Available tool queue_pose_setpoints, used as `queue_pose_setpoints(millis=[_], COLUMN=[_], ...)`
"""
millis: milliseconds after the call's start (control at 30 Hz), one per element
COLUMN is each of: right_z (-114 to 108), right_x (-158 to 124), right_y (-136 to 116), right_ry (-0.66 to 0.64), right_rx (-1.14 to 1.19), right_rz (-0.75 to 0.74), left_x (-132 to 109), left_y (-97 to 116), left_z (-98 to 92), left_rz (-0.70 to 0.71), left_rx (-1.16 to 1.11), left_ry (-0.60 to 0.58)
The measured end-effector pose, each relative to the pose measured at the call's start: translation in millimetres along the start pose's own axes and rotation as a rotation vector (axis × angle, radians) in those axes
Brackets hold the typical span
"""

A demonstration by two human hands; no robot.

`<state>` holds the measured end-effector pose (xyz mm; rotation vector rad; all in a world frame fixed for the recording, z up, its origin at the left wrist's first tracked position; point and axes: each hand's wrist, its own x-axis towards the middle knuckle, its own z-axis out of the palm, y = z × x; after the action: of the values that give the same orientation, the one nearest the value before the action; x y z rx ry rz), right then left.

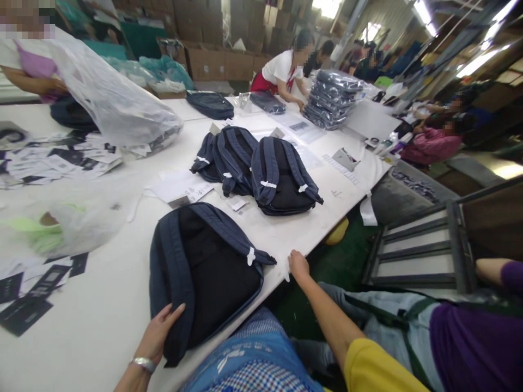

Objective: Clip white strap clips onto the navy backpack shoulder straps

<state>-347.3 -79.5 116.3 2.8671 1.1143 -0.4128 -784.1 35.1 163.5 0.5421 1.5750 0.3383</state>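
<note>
Navy-and-black backpack (224,272) lies straps-up at the near edge of the worktop (102,305), left hand (157,329) against its strap (176,256), grip not determinable, right hand (299,265) pinching a small white piece (286,272) just beside it, further backpacks (272,174) lying beyond.

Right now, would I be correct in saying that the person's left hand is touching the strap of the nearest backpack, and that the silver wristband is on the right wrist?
Not quite: the head view shows the silver wristband on the left wrist, not the right. The left hand is indeed touching the strap of the nearest backpack.
</note>
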Motion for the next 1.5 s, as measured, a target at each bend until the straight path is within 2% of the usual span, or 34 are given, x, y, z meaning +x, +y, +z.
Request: queue_pose_setpoints(millis=[167,267,367,633,767,867,967,1033,1100,1167,1300,1433,1500], right_z=[12,19,21,0,-19,-33,-40,-39,-33,-25,-6,14,23], right_x=[-27,-37,-34,-16,-21,-41,-74,-97,-117,-133,-150,-148,-144], right_y=[-11,-18,-21,-16,-28,-54,-92,-118,-143,-165,-204,-239,-252], right_ry=[0.114,0.062,-0.019,-0.063,-0.097,-0.2,-0.474,-0.685,-0.812,-0.878,-1.012,-0.977,-1.006], right_rx=[0.048,0.095,0.125,0.336,0.526,0.831,1.092,1.052,0.952,0.866,0.841,0.866,0.832], right_rz=[-0.037,-0.071,-0.081,-0.092,-0.115,-0.176,-0.265,-0.362,-0.497,-0.598,-0.541,-0.608,-0.615], left_x=[-4,-4,-1,8,10,8,4,-1,-6,-12,-23,-29,-29], left_y=[1,0,-2,-6,-4,-5,-4,-2,2,8,18,24,23], left_z=[1.9,1.4,-0.2,-6.5,-9.4,-11.0,-13.0,-15.6,-19.5,-24.4,-32.4,-32.5,-30.8], left_rz=[0.016,0.024,0.028,0.021,0.005,0.032,0.1,0.143,0.169,0.178,0.199,0.241,0.261], left_rx=[-0.018,-0.035,-0.026,0.014,-0.026,-0.083,-0.143,-0.17,-0.186,-0.182,-0.128,-0.111,-0.115], left_ry=[-0.017,-0.025,-0.024,-0.061,-0.081,-0.104,-0.16,-0.23,-0.292,-0.322,-0.348,-0.354,-0.333])
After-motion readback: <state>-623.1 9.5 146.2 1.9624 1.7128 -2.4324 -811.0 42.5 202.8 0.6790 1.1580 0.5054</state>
